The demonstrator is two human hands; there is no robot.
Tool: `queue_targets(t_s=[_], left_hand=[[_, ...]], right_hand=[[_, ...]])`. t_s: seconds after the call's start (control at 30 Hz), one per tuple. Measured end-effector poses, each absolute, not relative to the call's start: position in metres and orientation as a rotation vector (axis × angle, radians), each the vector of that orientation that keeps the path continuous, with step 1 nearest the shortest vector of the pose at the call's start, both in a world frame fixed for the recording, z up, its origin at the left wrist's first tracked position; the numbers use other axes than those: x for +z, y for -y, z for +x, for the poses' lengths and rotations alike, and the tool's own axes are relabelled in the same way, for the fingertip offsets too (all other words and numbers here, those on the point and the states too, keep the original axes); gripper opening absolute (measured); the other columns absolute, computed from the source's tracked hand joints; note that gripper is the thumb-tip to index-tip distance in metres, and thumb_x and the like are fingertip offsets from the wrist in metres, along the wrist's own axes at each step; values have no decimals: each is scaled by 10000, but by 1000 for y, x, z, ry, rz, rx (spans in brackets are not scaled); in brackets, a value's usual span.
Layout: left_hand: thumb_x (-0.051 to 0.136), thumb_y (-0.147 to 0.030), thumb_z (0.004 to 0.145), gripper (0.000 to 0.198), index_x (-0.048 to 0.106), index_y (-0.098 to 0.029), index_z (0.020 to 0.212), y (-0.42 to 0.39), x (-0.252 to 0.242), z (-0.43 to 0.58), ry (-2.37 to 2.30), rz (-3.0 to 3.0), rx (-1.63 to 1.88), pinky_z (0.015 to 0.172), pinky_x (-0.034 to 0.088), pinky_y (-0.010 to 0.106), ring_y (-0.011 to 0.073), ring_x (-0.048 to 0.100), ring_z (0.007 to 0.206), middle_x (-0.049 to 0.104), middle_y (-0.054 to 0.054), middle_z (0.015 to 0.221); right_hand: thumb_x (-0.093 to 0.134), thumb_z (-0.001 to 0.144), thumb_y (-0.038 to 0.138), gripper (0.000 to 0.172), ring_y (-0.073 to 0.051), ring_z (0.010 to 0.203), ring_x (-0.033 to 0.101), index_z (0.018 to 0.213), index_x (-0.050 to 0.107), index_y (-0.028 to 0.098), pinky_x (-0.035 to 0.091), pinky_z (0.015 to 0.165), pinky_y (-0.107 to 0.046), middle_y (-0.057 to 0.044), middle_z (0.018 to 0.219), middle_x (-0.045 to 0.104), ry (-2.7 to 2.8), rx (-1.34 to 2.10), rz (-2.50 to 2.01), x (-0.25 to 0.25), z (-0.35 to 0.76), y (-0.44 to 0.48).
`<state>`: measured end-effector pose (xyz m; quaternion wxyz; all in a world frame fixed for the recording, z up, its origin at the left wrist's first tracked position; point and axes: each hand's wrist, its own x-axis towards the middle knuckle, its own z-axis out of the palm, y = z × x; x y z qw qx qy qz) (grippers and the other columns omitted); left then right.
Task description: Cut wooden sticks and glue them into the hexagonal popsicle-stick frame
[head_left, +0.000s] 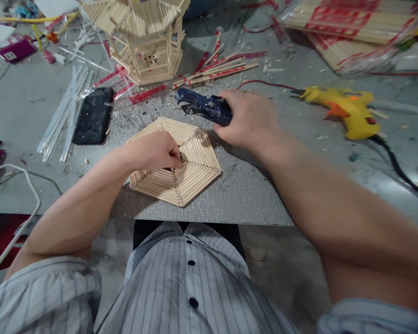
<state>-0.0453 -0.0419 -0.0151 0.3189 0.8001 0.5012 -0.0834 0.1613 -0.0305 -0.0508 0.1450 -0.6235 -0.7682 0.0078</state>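
A hexagonal panel of thin wooden sticks (pixel 195 178) lies on the grey table near its front edge. Over its middle is my left hand (pixel 156 150), fingers pinched together at the small central opening; what they hold, if anything, is hidden. My right hand (pixel 249 118) is wrapped round a dark blue hand tool (pixel 205 105), a cutter or pliers, its jaws pointing left just above the panel's upper right side. Behind the panel stands a small pavilion model built of the same sticks (pixel 148 51).
A black phone (pixel 92 116) and clear glue sticks (pixel 61 116) lie at the left. Loose red-marked sticks (pixel 219 69) are beyond my hands. At the right are a yellow glue gun (pixel 348 109) with a black cord and bagged sticks (pixel 351 28). A white cable (pixel 31 181) crosses the left front.
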Motion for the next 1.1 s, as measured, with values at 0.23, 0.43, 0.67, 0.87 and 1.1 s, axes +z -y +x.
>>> queue_targets(t_s=[0.23, 0.43, 0.67, 0.87, 1.1], left_hand=[[612, -267, 736, 173, 711, -163, 639, 43, -12, -45, -1287, 2163, -290, 597, 302, 245, 82, 448, 522, 576, -33, 528], [592, -296, 736, 201, 710, -163, 643, 42, -12, -46, -1252, 2190, -281, 594, 311, 244, 87, 459, 532, 576, -33, 537], [596, -264, 726, 184, 708, -168, 617, 43, -11, -44, -1277, 2177, -282, 602, 313, 256, 88, 446, 512, 547, -36, 497], [606, -234, 713, 165, 706, -166, 601, 44, -11, -44, -1291, 2162, -271, 587, 307, 259, 83, 437, 491, 552, -37, 490], [602, -242, 722, 172, 719, -172, 616, 43, -14, -46, -1262, 2172, -250, 570, 311, 252, 81, 450, 491, 582, -35, 509]], right_hand=[[591, 787, 320, 463, -350, 1069, 606, 1247, 557, 273, 481, 889, -520, -94, 1118, 670, 2241, -29, -1772, -54, 163, 28], [622, 767, 303, 504, -344, 1099, 599, 1259, 553, 221, 482, 909, -511, -106, 1176, 653, 2237, -45, -1783, -57, 163, 27], [602, 797, 324, 449, -357, 1071, 595, 1238, 548, 254, 467, 876, -533, -113, 1143, 658, 2243, -22, -1718, -59, 165, 26], [615, 814, 380, 451, -357, 1009, 602, 1243, 551, 256, 473, 828, -531, -125, 1063, 667, 2220, -36, -1756, -63, 165, 23], [631, 791, 308, 543, -361, 1137, 565, 1311, 519, 198, 470, 909, -520, -143, 1162, 640, 2246, -10, -1808, -60, 163, 24]])
